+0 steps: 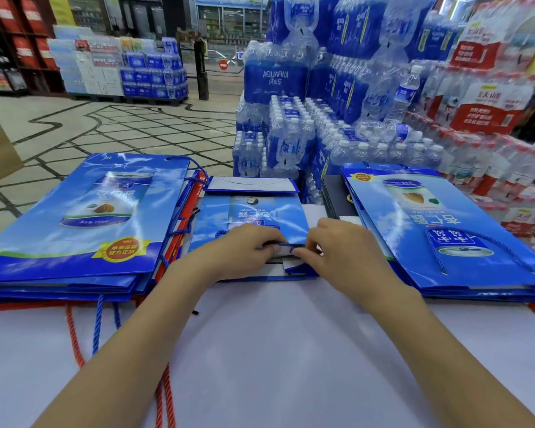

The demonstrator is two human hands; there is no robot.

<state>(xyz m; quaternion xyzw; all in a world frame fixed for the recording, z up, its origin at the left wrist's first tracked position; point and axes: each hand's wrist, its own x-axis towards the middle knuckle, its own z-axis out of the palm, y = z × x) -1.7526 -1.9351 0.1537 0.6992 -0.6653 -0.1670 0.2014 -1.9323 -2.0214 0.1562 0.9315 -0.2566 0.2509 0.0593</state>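
Both hands are pinching the near rim of the blue paper bag (254, 213): the left hand (244, 247) and the right hand (337, 247) are closing thumbs and fingers on its folded flap, fingertips nearly meeting.

Head view: the bag is lying flat on the white table (275, 335), between 2 piles, the left stack (74, 217) and the right stack (439, 230).

Step in hand, as judged: working the rim fold. The next move is probably calling for 1 hand pinning the flap while the other is parting the layers evenly.

Patterned tile floor (112, 125), stacked water-bottle packs (306, 125), dark shelving (10, 41) behind.
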